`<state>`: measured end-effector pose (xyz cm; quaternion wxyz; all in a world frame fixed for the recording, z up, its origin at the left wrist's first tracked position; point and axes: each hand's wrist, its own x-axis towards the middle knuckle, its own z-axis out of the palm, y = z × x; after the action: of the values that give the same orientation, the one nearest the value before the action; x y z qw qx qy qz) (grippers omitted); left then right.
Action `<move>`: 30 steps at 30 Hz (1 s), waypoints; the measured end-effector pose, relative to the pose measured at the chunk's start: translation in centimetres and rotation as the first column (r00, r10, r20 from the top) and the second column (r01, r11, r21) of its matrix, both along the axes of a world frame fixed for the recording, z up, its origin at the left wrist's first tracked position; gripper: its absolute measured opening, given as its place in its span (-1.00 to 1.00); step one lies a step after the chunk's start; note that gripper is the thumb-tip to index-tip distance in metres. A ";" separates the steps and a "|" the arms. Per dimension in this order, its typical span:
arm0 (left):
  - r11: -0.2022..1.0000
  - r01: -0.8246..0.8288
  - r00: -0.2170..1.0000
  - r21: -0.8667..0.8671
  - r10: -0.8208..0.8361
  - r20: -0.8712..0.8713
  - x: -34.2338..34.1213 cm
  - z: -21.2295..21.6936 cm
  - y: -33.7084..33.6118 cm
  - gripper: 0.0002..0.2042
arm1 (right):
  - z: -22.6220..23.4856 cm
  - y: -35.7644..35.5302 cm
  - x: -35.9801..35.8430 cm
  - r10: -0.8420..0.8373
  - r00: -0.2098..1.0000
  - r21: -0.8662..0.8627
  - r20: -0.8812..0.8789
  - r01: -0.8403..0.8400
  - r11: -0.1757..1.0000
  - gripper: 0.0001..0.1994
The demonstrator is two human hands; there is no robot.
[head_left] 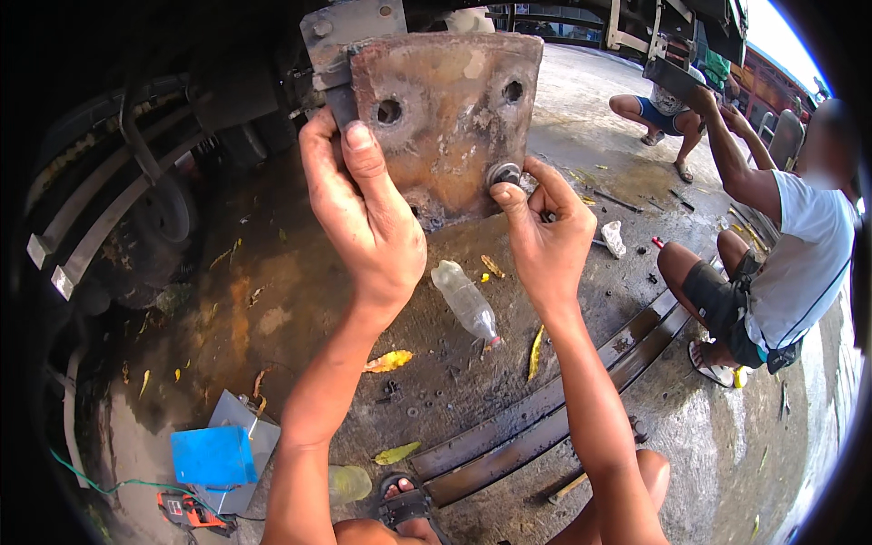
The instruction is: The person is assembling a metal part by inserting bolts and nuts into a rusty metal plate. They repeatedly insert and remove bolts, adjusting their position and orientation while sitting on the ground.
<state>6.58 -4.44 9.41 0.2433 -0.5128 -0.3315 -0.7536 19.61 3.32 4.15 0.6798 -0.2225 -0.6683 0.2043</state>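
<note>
A rusty, roughly square metal plate (445, 113) with round holes is upright in front of me, against a grey bracket (350, 41) under a vehicle. My left hand (368, 204) grips its left edge, thumb on the front face and fingers behind. At the plate's lower right corner sits a bolt (505, 174) with a washer. My right hand (549, 222) is closed on that bolt, the thumb pressing from the front and the fingers curled beside and behind the plate's edge. Whether the plate is fastened to the bracket, I cannot tell.
Below lie a plastic bottle (468, 302), long curved metal strips (545, 418), leaves and small hardware. A blue box (213, 456) stands lower left by an orange-black tool (191, 510). A person in a white shirt (804, 254) squats at right with raised arms; another squats farther back.
</note>
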 end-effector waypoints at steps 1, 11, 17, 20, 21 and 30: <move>1.000 0.004 1.000 0.002 -0.004 0.007 0.0 0.1 0.0 -0.63 | 0.0 0.0 -0.1 0.002 1.000 -0.013 -0.001 -0.002 1.000 -0.55; 0.991 0.075 0.997 -0.107 -0.072 0.029 0.3 -0.4 -0.3 -0.70 | -0.3 0.1 -0.4 0.060 0.997 -0.006 -0.057 -0.061 0.998 -0.56; 0.977 0.182 0.979 -0.109 -0.170 0.109 0.9 -0.1 -0.6 -0.70 | 0.6 -0.7 0.6 0.247 0.964 -0.219 -0.096 -0.263 0.940 -0.59; 0.975 0.197 0.977 -0.105 -0.187 0.103 0.7 -0.6 -0.5 -0.69 | 0.6 -1.1 0.6 0.136 0.985 -0.129 -0.107 -0.149 0.980 -0.65; 0.970 0.217 0.972 -0.107 -0.205 0.113 0.8 -0.6 -0.5 -0.70 | 0.5 -0.9 0.6 0.097 0.990 -0.059 -0.100 -0.103 0.993 -0.66; 0.909 0.417 0.905 0.002 -0.415 0.096 -0.1 -5.4 0.4 -0.75 | 1.4 -1.0 1.1 -0.108 0.989 0.199 0.102 0.086 0.976 -0.75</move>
<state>6.48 -4.01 4.02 0.0565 -0.5378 -0.2326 -0.8084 20.75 2.30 5.56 0.6686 -0.1989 -0.7106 0.0918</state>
